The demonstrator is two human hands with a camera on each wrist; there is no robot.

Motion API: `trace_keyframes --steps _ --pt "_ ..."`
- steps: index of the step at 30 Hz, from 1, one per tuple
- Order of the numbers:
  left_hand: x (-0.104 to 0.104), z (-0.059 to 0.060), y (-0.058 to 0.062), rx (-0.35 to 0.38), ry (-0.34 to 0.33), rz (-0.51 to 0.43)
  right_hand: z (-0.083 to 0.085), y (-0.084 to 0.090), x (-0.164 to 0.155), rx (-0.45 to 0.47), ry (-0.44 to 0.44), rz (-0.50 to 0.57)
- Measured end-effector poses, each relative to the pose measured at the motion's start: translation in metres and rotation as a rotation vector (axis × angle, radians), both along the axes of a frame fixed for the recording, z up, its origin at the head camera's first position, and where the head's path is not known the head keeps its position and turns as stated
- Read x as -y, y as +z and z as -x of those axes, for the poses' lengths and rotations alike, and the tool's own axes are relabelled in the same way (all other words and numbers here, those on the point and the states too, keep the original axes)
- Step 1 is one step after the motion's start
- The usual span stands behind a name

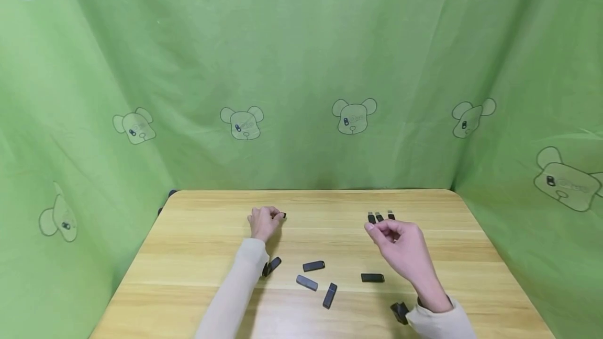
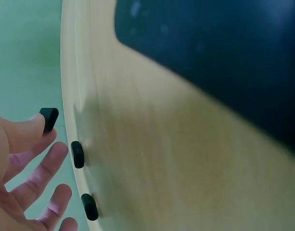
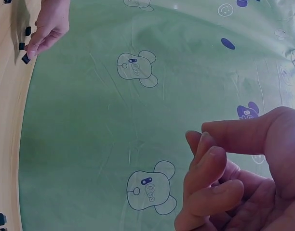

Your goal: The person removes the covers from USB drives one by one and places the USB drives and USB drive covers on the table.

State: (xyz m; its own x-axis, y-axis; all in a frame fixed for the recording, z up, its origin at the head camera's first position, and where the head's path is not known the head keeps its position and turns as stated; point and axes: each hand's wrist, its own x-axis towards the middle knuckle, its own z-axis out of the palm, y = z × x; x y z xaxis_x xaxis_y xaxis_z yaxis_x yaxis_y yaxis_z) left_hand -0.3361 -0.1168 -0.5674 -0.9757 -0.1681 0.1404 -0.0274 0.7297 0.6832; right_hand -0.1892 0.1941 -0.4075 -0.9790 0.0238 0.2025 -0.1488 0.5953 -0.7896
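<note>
At the far left of the table, my left hand (image 1: 263, 222) pinches a small black cap (image 2: 51, 118) between thumb and a finger, the other fingers spread. Two more black caps (image 2: 78, 154) lie on the wood beside it near the edge. Above the table on the right, my right hand (image 1: 404, 247) is raised with fingers loosely bent and thumb tip close to the index tip. Nothing shows between them in the right wrist view. Just beyond it, three black USB sticks (image 1: 371, 217) lie with bare metal plugs pointing away, partly hidden by the hand.
Several dark USB sticks lie scattered mid-table: one black (image 1: 313, 266), one grey (image 1: 307, 282), others (image 1: 330, 295) nearer me and to the right (image 1: 372, 278). Another (image 1: 274, 264) lies beside my left sleeve. A green curtain (image 1: 301, 161) surrounds the wooden table (image 1: 188, 266).
</note>
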Motion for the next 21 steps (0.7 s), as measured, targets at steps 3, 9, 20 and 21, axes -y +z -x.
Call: trace_keyframes --steps 3,9,20,21 --pt "0.001 0.000 -0.001 0.010 0.001 0.028 0.000 0.000 0.000 -0.001 -0.004 0.004" --pt "0.004 0.000 0.004 0.057 0.006 0.055 -0.002 0.002 -0.001 -0.018 0.006 0.017" --pt "0.008 -0.001 0.013 0.107 0.012 0.082 -0.010 0.004 -0.004 -0.012 0.001 0.007" --pt "0.008 -0.002 0.014 0.110 0.014 0.090 -0.012 0.005 -0.004 -0.014 0.004 0.009"
